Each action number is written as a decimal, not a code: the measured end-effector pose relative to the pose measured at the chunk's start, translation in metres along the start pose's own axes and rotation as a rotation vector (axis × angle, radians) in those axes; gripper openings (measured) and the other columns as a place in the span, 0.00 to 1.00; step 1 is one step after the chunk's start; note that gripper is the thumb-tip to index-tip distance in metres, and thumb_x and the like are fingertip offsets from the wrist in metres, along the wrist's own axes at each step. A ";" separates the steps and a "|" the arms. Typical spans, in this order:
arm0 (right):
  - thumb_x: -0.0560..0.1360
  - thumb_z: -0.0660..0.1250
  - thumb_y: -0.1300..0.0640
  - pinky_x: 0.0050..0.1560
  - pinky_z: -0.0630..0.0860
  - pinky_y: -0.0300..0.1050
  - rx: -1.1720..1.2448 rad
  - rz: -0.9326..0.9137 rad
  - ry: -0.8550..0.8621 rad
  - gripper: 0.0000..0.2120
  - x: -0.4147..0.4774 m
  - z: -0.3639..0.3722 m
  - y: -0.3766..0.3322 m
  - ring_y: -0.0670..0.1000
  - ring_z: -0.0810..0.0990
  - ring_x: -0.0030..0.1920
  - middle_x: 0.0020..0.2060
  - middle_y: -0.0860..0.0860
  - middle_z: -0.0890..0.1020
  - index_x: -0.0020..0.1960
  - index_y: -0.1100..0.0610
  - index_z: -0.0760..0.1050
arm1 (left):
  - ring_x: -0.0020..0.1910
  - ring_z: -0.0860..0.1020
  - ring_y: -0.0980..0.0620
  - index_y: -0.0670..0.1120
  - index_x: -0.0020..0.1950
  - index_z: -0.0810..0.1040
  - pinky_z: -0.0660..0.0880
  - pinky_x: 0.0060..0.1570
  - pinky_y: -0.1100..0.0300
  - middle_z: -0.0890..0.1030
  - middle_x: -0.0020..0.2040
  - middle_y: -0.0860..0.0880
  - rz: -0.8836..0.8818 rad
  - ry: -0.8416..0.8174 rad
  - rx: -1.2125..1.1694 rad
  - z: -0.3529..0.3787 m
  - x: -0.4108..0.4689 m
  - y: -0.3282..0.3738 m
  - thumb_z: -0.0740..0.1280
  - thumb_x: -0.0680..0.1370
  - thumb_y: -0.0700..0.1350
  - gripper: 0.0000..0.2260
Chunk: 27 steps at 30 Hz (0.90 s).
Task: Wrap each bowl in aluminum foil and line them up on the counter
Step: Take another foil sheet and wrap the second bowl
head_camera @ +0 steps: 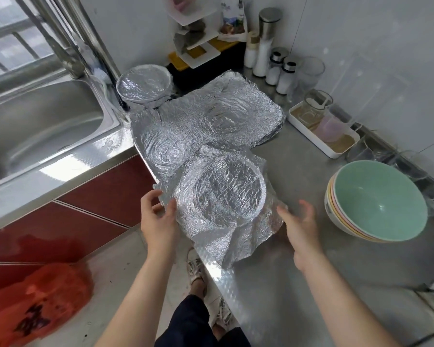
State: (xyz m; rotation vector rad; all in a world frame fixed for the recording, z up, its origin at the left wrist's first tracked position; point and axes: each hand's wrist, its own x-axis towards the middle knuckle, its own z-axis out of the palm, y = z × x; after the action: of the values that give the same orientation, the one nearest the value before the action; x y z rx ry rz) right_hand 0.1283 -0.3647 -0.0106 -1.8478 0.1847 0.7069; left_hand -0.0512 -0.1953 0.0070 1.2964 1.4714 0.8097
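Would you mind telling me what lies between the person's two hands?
In the head view, the foil-draped bowl sits between the left hand and right hand; its loose foil reaches both hands.

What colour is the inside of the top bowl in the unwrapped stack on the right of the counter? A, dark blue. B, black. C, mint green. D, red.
C: the top bowl faces up and its whole inside is a pale mint green.
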 end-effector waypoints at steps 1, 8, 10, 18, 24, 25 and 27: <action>0.69 0.73 0.49 0.55 0.72 0.49 -0.135 -0.148 0.056 0.26 -0.003 0.001 -0.001 0.52 0.74 0.57 0.58 0.54 0.75 0.64 0.46 0.68 | 0.36 0.73 0.52 0.65 0.49 0.72 0.71 0.37 0.56 0.76 0.47 0.46 0.017 -0.005 -0.003 0.000 0.001 -0.001 0.69 0.78 0.46 0.13; 0.74 0.69 0.53 0.35 0.70 0.40 -0.455 -0.499 -0.023 0.05 -0.031 0.023 -0.028 0.43 0.75 0.31 0.29 0.44 0.76 0.45 0.52 0.74 | 0.26 0.66 0.59 0.57 0.57 0.75 0.65 0.33 0.56 0.70 0.30 0.53 0.205 -0.136 0.213 -0.006 0.000 -0.002 0.61 0.82 0.45 0.08; 0.73 0.70 0.53 0.41 0.73 0.47 -0.503 -0.475 0.013 0.07 -0.028 0.029 -0.028 0.51 0.78 0.38 0.30 0.44 0.77 0.44 0.53 0.72 | 0.28 0.69 0.60 0.58 0.53 0.77 0.67 0.35 0.58 0.74 0.32 0.56 0.216 -0.154 0.241 -0.006 0.001 -0.001 0.61 0.82 0.42 0.10; 0.70 0.69 0.61 0.44 0.72 0.48 -0.532 -0.430 0.057 0.08 -0.023 0.037 -0.028 0.57 0.78 0.44 0.31 0.44 0.75 0.46 0.55 0.71 | 0.55 0.78 0.46 0.48 0.64 0.78 0.74 0.58 0.50 0.81 0.59 0.47 -0.019 -0.156 -0.015 -0.002 0.014 -0.014 0.61 0.82 0.40 0.13; 0.71 0.68 0.61 0.44 0.72 0.46 -0.552 -0.424 0.052 0.08 -0.023 0.036 -0.031 0.55 0.78 0.44 0.33 0.43 0.75 0.46 0.55 0.71 | 0.43 0.74 0.53 0.49 0.66 0.75 0.77 0.46 0.53 0.78 0.50 0.46 -0.139 0.004 -0.033 -0.011 0.037 -0.027 0.62 0.80 0.41 0.15; 0.71 0.68 0.61 0.43 0.71 0.46 -0.554 -0.427 0.054 0.07 -0.023 0.035 -0.031 0.55 0.77 0.44 0.33 0.43 0.74 0.47 0.55 0.71 | 0.43 0.73 0.53 0.48 0.67 0.74 0.74 0.46 0.56 0.76 0.49 0.49 -0.090 0.080 0.046 -0.014 0.037 -0.021 0.64 0.80 0.42 0.16; 0.72 0.68 0.61 0.42 0.69 0.45 -0.564 -0.437 0.054 0.08 -0.024 0.034 -0.030 0.55 0.77 0.43 0.32 0.43 0.74 0.47 0.55 0.70 | 0.48 0.72 0.53 0.46 0.67 0.74 0.70 0.52 0.59 0.72 0.51 0.50 0.206 0.157 0.222 -0.017 0.028 -0.001 0.67 0.78 0.41 0.18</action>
State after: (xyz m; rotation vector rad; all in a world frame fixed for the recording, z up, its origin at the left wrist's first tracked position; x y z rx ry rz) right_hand 0.1097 -0.3269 0.0189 -2.3354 -0.4169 0.4214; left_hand -0.0664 -0.1666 0.0051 1.6019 1.6045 0.9183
